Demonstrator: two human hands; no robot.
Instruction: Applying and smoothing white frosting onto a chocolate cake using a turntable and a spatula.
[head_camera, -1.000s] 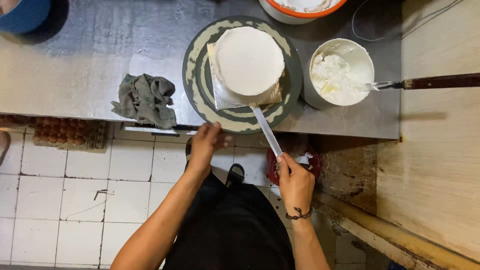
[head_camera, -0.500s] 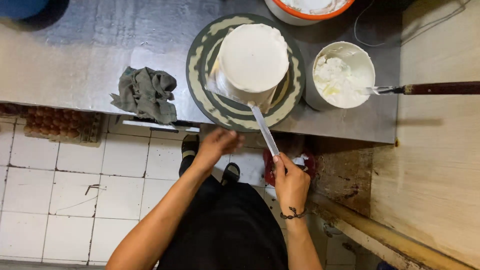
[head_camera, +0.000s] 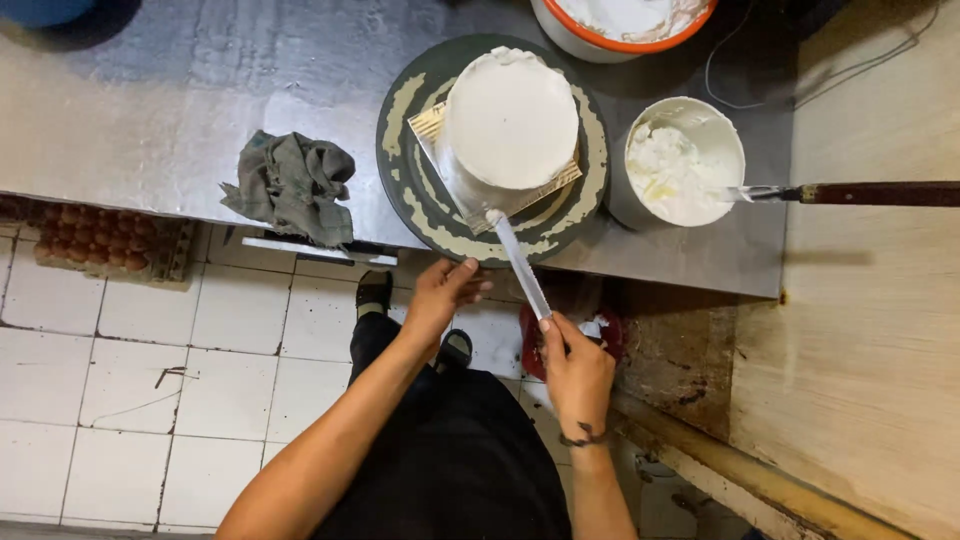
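Cake icing at a turntable, seen from above.

Right hand (head_camera: 578, 375) is closed around the handle of a long palette knife (head_camera: 520, 265), blade tip touching the near side of the white frosted cake (head_camera: 510, 118). Left hand (head_camera: 440, 295) is loosely open, fingers at the near rim of the turntable (head_camera: 400, 150), gripping nothing. Cake sits on a gold board (head_camera: 432, 125) at the turntable's centre; its soft frosting would probably mark at any touch, so the board or turntable edge looks the safer hold. Cream bucket (head_camera: 685, 160) crowds the right; the counter is freer to the left, towards a grey rag (head_camera: 290, 185).
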